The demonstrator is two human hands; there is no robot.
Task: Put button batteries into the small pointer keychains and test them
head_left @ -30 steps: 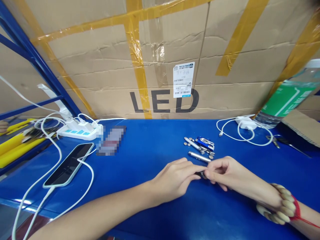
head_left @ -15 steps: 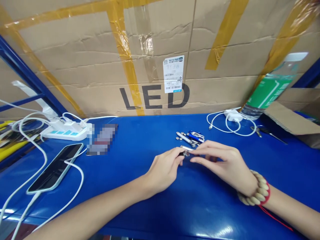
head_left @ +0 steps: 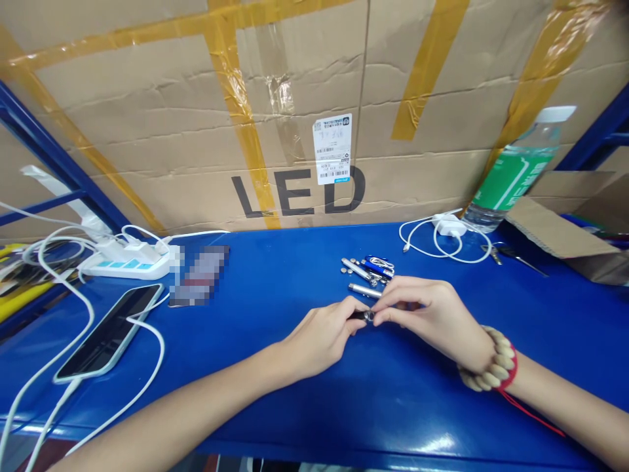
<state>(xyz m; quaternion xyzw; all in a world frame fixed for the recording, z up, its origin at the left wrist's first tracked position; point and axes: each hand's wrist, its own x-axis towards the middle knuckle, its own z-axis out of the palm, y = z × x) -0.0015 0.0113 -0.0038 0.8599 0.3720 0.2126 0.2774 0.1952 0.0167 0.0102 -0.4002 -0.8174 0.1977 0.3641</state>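
Note:
My left hand (head_left: 322, 334) pinches a small dark cylindrical penlight (head_left: 362, 315) just above the blue table (head_left: 275, 367). My right hand (head_left: 432, 314), with a bead bracelet on its wrist, has its fingertips pinched at the silver end of that same penlight. Right behind the hands lies a small pile of parts (head_left: 368, 272): silver tubes, a blue penlight and several button cells. One silver tube (head_left: 362, 290) lies nearest my fingers.
A phone (head_left: 109, 331) on a white cable lies at the left, with a white power strip (head_left: 125, 262) behind it. A charger with coiled cable (head_left: 449, 229) and a green-labelled bottle (head_left: 511, 174) stand at the back right. A large taped cardboard box (head_left: 295, 111) walls off the rear.
Both hands have drawn slightly toward me from the pile, still joined at the penlight. The view has shifted a little to the right.

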